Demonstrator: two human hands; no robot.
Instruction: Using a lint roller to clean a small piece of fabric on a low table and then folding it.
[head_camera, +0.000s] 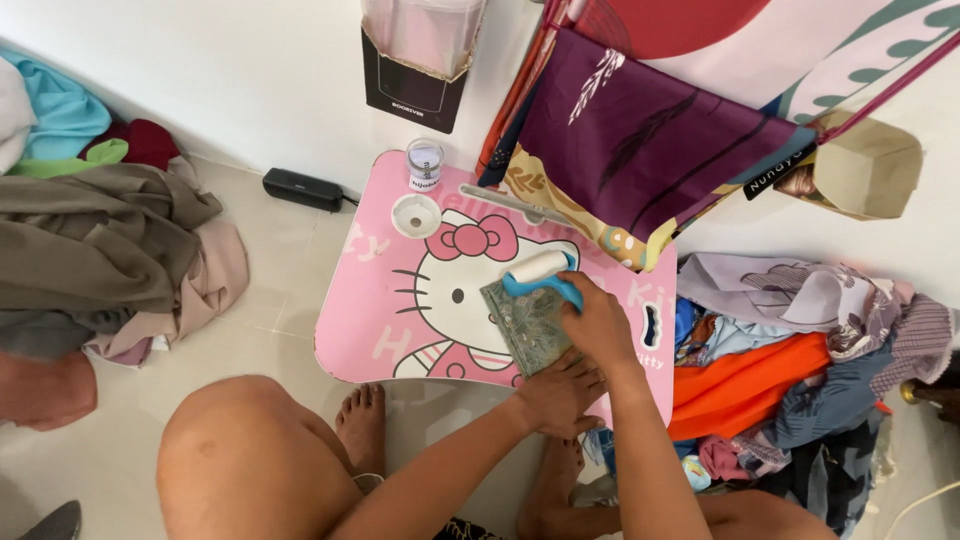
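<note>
The person sits on the pale tiled floor (250, 290) with a bare knee up and bare feet tucked under a small pink bench (370, 320). The bench has rounded corners and a smooth shiny top with a cartoon cat and a pink bow on it.

The left hand (556, 392) lies flat with its fingers spread, pressing down on the near end of a small folded cloth (522, 320). The cloth is grey-green, patterned and shaped like a rectangle, and it lies on the right half of the bench. The right hand (598, 322) is closed around the blue plastic handle of a lint roller (540, 272). The white round roll rests at the far edge of the cloth.

Farther back on the bench there is a round white cup hole (416, 214) and a little clear jar (425, 164).

On the left sits a soft heap of grey and tan clothes (110, 250). On the right is a crumpled heap with an orange piece (750, 385). A small black box (303, 189) lies by the white wall. A purple cloth with leaf shapes (640, 140) hangs at the back.
</note>
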